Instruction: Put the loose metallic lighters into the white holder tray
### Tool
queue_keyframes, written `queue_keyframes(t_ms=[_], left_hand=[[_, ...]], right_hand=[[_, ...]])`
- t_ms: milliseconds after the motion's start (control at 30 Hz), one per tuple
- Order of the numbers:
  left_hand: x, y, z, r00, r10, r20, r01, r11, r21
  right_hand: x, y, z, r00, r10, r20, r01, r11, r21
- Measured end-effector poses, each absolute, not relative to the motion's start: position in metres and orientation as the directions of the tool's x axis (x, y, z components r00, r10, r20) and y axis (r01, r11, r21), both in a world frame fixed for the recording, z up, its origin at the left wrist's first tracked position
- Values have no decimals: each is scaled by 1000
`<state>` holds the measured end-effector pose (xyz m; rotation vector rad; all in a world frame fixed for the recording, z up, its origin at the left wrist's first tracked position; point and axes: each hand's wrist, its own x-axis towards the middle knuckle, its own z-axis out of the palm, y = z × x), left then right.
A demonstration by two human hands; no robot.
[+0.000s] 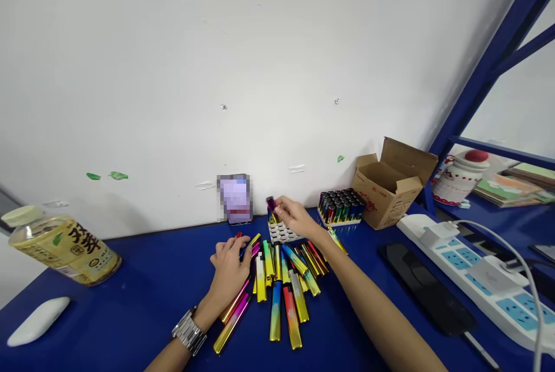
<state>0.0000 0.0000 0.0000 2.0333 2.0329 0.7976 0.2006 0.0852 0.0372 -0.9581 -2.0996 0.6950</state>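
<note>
Many shiny metallic lighters (276, 311) in gold, blue, red, green and pink lie in a loose pile on the blue table. My right hand (295, 216) pinches a dark purple-red lighter (271, 204) at the left end of a white holed tray (288, 234). Most holes that show in this tray hold nothing; part of it is behind my hand. At the pile's left side, my left hand (232, 262), with a metal watch on the wrist, has its fingers closed around a blue and gold lighter (243, 252). A red tip shows beyond its fingers.
A second tray packed with upright lighters (340, 207) stands beside an open cardboard box (385, 193). A phone (235, 201) leans on the wall. To the right lie a black phone (427, 288) and a power strip (481, 285). A bottle (65, 248) and white mouse (39, 321) are left.
</note>
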Motion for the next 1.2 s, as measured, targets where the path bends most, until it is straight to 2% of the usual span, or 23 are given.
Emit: queue_keyframes(t_ms=[100, 233, 500, 567, 667, 700, 767, 833, 933, 1000, 1067, 1133, 1200], left_hand=[[-1, 0, -1, -55, 963, 263, 879, -78, 471], [-1, 0, -1, -66, 961, 269, 860, -82, 504], [-4, -2, 4, -69, 930, 361, 742, -195, 642], [-5, -2, 6, -84, 920, 382, 707, -215, 674], [-3, -1, 14, -84, 910, 406, 665, -252, 703], [-1, 0, 19, -74, 912, 404, 654, -262, 710], [5, 2, 28, -61, 917, 394, 629, -271, 729], [13, 6, 39, -65, 917, 394, 607, -277, 745], [22, 10, 53, -96, 900, 424, 604, -286, 744], [24, 12, 60, -93, 902, 422, 616, -280, 736], [23, 11, 64, -48, 925, 378, 662, -254, 706], [20, 9, 64, 45, 960, 277, 759, -213, 615], [16, 5, 59, 143, 981, 133, 861, -189, 473]], right_hand=[[206, 96, 23, -305, 849, 431, 385, 524, -760], [208, 101, 10, -347, 868, 356, 463, 489, -739], [208, 92, 21, -410, 860, 304, 666, 510, -544], [210, 89, 27, -357, 869, 342, 684, 492, -539], [209, 80, 43, -234, 828, 509, 698, 507, -505], [208, 77, 49, -256, 787, 562, 689, 556, -465], [202, 69, 62, -448, 688, 571, 595, 706, -384], [193, 62, 72, -650, 588, 481, 485, 808, -333], [184, 57, 78, -709, 576, 407, 484, 817, -313], [183, 58, 77, -685, 601, 411, 498, 798, -338], [187, 62, 74, -628, 654, 421, 500, 754, -426], [193, 69, 70, -520, 744, 420, 501, 664, -555], [199, 76, 64, -395, 823, 408, 481, 564, -672]])
